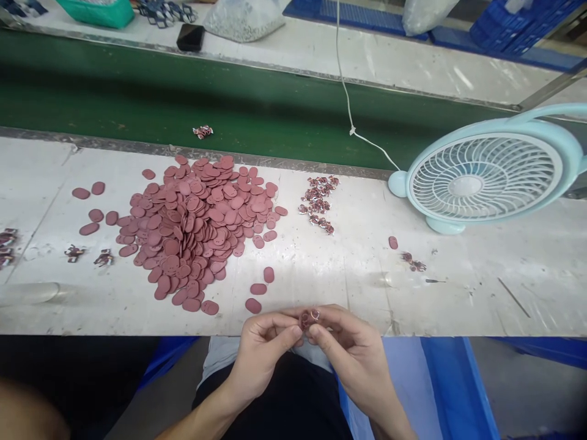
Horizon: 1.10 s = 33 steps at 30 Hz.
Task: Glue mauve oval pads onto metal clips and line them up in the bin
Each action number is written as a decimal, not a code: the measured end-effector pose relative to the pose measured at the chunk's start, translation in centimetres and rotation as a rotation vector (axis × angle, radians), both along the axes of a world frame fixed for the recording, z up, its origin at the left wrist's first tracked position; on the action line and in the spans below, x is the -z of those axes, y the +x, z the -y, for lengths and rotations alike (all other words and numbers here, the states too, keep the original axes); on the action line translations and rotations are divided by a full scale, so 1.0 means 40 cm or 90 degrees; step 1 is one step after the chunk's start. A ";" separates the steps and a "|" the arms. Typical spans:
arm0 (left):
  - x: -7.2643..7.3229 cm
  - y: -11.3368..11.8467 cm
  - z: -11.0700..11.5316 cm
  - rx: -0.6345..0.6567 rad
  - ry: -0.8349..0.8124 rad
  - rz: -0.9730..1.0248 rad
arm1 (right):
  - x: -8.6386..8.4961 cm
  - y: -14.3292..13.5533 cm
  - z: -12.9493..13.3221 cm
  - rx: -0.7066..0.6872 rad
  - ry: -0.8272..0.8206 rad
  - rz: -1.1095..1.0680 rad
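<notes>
Close to the table's front edge, my left hand (270,342) and my right hand (345,342) meet, both closed in a pinch on one small dark-red part (308,318) with shiny, light edges. Its exact kind is too small to make out, and fingertips hide some of it. Three flat, oval dark-pink pieces (258,288) lie just beyond my left hand. A large heap of the same oval pieces (192,220) spreads out farther to the left. Past my hands sits a cluster of small dark-red and silver parts (318,201).
A light-blue fan (486,174) stands at the right, its white cord (346,98) crossing the green belt (275,104). A thin rod (513,297) lies at right. On the far ledge are a black box (190,38) and a clear bag (245,21). Someone's blurred limb (27,412) shows lower left.
</notes>
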State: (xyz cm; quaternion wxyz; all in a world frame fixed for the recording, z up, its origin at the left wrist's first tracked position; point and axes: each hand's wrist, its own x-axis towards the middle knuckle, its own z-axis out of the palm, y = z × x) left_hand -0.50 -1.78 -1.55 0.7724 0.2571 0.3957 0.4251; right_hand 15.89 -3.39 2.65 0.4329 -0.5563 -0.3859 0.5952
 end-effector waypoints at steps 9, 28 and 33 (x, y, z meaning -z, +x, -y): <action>0.009 0.023 0.002 -0.017 0.061 -0.042 | 0.033 0.006 0.004 0.067 0.000 -0.114; 0.099 -0.056 -0.017 0.109 0.345 -0.455 | 0.495 0.493 0.433 0.481 -0.200 0.390; 0.101 -0.055 -0.018 0.113 0.361 -0.478 | 0.611 0.473 0.441 0.415 -0.256 0.498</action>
